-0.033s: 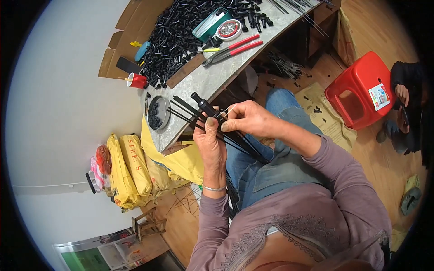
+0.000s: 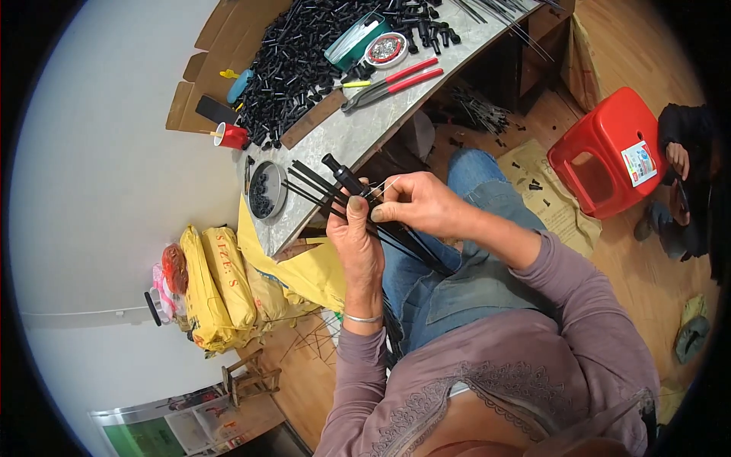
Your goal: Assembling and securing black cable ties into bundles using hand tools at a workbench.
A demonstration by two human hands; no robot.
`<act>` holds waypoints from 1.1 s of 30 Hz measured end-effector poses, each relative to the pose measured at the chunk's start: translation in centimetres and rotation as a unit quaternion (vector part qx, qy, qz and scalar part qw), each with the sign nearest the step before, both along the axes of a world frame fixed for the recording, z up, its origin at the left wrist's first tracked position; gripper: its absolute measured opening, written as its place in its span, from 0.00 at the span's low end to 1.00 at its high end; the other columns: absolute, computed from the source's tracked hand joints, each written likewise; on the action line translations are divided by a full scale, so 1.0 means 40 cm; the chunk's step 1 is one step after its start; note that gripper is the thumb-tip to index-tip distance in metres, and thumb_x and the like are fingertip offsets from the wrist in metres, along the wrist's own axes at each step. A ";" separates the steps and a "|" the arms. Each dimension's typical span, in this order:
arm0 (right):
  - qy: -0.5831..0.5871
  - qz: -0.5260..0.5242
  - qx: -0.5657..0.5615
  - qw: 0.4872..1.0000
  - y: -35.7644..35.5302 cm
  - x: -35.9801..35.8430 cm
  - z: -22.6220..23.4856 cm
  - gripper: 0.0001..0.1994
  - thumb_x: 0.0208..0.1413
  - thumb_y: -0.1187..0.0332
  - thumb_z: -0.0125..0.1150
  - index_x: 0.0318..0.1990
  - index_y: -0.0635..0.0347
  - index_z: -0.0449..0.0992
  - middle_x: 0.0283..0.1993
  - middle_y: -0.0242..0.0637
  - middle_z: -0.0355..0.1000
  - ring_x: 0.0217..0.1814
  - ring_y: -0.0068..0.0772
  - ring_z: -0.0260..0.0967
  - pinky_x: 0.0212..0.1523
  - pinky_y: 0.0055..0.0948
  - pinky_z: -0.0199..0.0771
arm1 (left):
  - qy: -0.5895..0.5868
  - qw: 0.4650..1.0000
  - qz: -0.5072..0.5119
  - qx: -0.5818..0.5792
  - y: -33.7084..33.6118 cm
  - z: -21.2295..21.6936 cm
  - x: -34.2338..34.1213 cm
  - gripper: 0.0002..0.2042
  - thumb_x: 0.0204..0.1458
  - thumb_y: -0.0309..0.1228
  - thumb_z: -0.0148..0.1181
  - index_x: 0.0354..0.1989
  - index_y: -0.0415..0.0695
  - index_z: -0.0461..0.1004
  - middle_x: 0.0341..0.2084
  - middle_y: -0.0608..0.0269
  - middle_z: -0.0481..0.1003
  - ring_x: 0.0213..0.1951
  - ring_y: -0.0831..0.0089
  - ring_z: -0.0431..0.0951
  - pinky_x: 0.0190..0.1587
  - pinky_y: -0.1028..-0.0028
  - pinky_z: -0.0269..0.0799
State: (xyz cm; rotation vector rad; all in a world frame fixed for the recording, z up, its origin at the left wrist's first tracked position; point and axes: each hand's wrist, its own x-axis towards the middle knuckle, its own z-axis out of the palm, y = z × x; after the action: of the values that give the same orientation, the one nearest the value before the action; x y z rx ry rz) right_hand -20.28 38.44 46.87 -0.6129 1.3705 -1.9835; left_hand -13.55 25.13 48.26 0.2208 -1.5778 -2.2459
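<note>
My left hand point(image 2: 356, 242) is closed around a bundle of thin black rods point(image 2: 311, 181) whose ends fan out toward the table. A black stepped cylindrical fitting point(image 2: 343, 172) sticks up from the same grip, tilted to the upper left. Close against it, my right hand point(image 2: 423, 202) pinches thumb to forefinger on a thin pale strand point(image 2: 391, 183) beside the fitting's lower end. The fingers partly hide where strand and fitting meet. Below my hands, the black rods run down across my lap.
On the grey table point(image 2: 324, 126) lie a heap of black fittings point(image 2: 285, 84), red-handled pliers point(image 2: 392, 85), a round dish of small black parts point(image 2: 265, 190) and a red cup point(image 2: 231, 135). A red plastic stool point(image 2: 605, 152) stands at right, near another person's hand point(image 2: 677, 158). Yellow sacks point(image 2: 217, 286) are stacked left.
</note>
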 end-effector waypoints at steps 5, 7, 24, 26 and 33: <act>0.172 -0.159 0.075 0.969 0.002 0.024 0.020 0.14 0.47 0.68 0.67 0.21 0.64 0.68 0.19 0.30 0.65 0.22 0.19 0.58 0.22 0.26 0.60 | 0.011 0.997 0.045 -0.061 0.018 -0.006 -0.001 0.14 0.56 0.31 0.59 0.48 0.38 0.71 0.41 0.62 0.75 0.38 0.78 0.74 0.43 0.78 0.70; 0.076 -0.064 0.027 0.995 0.005 0.003 0.000 0.14 0.49 0.67 0.67 0.21 0.63 0.68 0.20 0.28 0.65 0.22 0.17 0.60 0.22 0.23 0.61 | 0.011 0.999 0.034 -0.040 0.024 0.001 0.001 0.14 0.56 0.31 0.59 0.48 0.39 0.71 0.41 0.62 0.75 0.38 0.78 0.74 0.43 0.78 0.70; -0.086 0.018 0.029 0.996 0.019 -0.016 -0.007 0.14 0.47 0.63 0.70 0.23 0.59 0.71 0.21 0.28 0.68 0.22 0.17 0.64 0.22 0.19 0.65 | 0.004 1.000 -0.014 -0.019 0.007 0.009 0.006 0.13 0.55 0.33 0.60 0.46 0.40 0.73 0.42 0.62 0.76 0.39 0.76 0.75 0.45 0.76 0.70; -0.089 0.021 0.035 0.995 0.019 -0.019 -0.001 0.14 0.46 0.63 0.71 0.23 0.59 0.70 0.21 0.27 0.67 0.22 0.17 0.64 0.22 0.19 0.65 | -0.006 0.999 -0.044 0.006 -0.004 0.008 0.006 0.14 0.55 0.34 0.60 0.46 0.40 0.73 0.41 0.61 0.76 0.39 0.75 0.76 0.44 0.75 0.71; 0.064 -0.105 0.082 0.989 0.000 0.003 -0.029 0.14 0.46 0.64 0.71 0.21 0.60 0.72 0.19 0.28 0.68 0.21 0.16 0.64 0.21 0.19 0.65 | -0.017 0.998 -0.031 -0.060 0.006 0.011 0.002 0.19 0.58 0.40 0.54 0.49 0.36 0.70 0.37 0.59 0.76 0.39 0.73 0.76 0.43 0.75 0.73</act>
State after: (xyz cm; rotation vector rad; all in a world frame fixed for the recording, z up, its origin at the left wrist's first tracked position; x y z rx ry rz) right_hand -20.17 38.44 45.70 -0.5458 1.7188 -1.9959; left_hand -13.49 25.36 48.71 0.1792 -1.7525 -2.1956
